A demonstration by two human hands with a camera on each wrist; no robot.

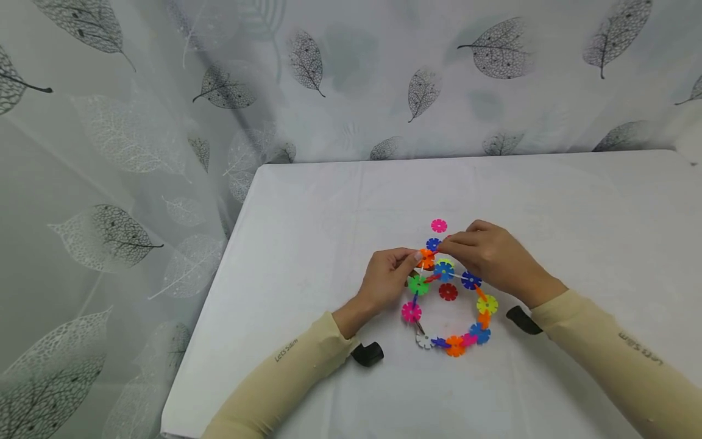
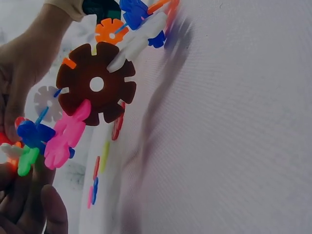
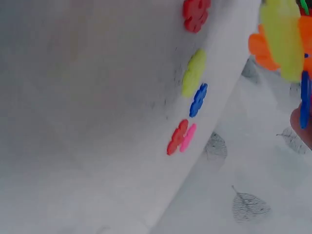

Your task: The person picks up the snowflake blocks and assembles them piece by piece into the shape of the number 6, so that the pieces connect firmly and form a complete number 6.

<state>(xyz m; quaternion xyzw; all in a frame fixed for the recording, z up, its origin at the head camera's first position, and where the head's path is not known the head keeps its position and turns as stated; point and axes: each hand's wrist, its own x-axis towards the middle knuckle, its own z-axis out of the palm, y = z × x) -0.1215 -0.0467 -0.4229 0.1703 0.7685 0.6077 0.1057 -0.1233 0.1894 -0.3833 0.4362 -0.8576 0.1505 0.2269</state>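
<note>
My left hand (image 1: 384, 277) pinches an orange notched disc (image 1: 425, 261) at the upper left of a ring of colourful interlocking plastic discs (image 1: 455, 346). Just above it, the fingertips of my right hand (image 1: 490, 259) grip a small red disc (image 1: 433, 252) seen edge-on against the orange one. Green (image 1: 418, 285), blue, yellow, pink and white discs make up the rest of the ring, slotted into each other. The left wrist view has a brown disc (image 2: 96, 105) up close, joined to a pink one (image 2: 66, 136). Fingers hide part of the pinched discs.
Loose discs lie on the white table (image 1: 307, 219): a red one (image 1: 448, 292) inside the ring, and pink (image 1: 439, 225), blue (image 3: 198, 100), yellow (image 3: 194, 73) and another red (image 3: 177, 137) beyond it. A leaf-patterned curtain (image 1: 351, 79) hangs behind the table.
</note>
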